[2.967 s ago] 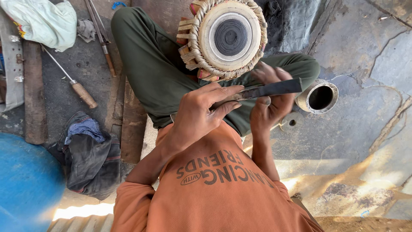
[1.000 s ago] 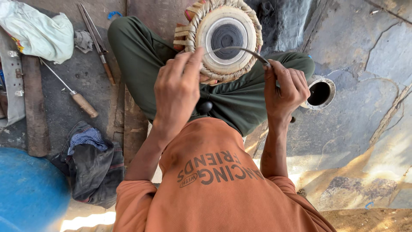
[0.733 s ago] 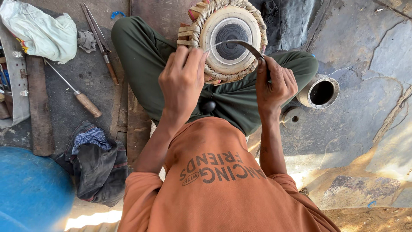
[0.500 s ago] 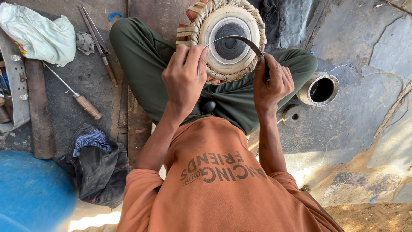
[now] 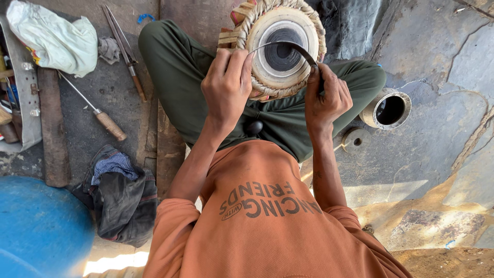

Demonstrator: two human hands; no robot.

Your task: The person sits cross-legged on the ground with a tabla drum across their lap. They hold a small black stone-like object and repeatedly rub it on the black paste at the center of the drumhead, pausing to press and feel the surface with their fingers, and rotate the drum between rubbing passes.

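Bright daylight is flooding the scene, giving even, clear exposure. Strong sun is striking the ground at six to seven o'clock, blowing out a white patch beside the blue drum [image 5: 36,226], and a paler sunlit band is lying on the stone floor [image 5: 442,128] at four o'clock. Soft shadows are gathering under the legs. Focus is holding sharp throughout; wide-angle stretching is bending the edges slightly.

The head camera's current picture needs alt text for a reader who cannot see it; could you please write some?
Seen from above, a seated person's left hand and right hand bend a thin curved metal blade across the black centre of a small strap-laced hand drum in their lap. A wooden-handled tool and bundled cloth lie alongside.
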